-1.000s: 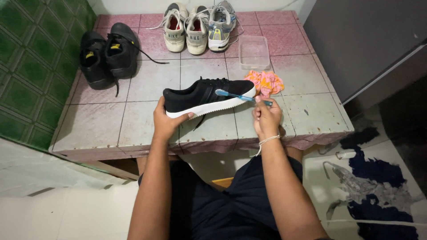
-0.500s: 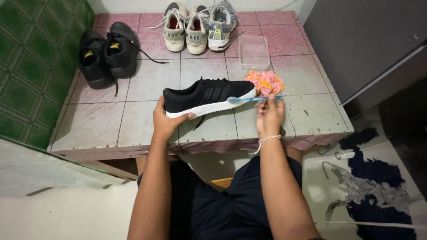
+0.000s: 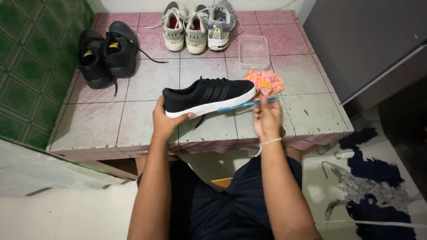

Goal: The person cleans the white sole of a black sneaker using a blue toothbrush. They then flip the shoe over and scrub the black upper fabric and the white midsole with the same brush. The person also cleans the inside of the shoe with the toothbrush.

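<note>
Near the counter's (image 3: 133,129) front edge, left hand (image 3: 165,120) grips the light, soft black sneaker's (image 3: 208,94) heel, right hand (image 3: 267,119) pinching a blue toothbrush (image 3: 244,105).

- Bare tiles are left on the desk (image 3: 111,129) at its near left, where a hand could pass freely
- The far left is blocked by a pair of black shoes (image 3: 106,55)
- The far edge is crowded by pale sneakers (image 3: 198,27)
- The right middle is taken by a clear plastic tub (image 3: 254,51) and an orange cloth (image 3: 265,82), just beside the black sneaker (image 3: 207,95)
</note>
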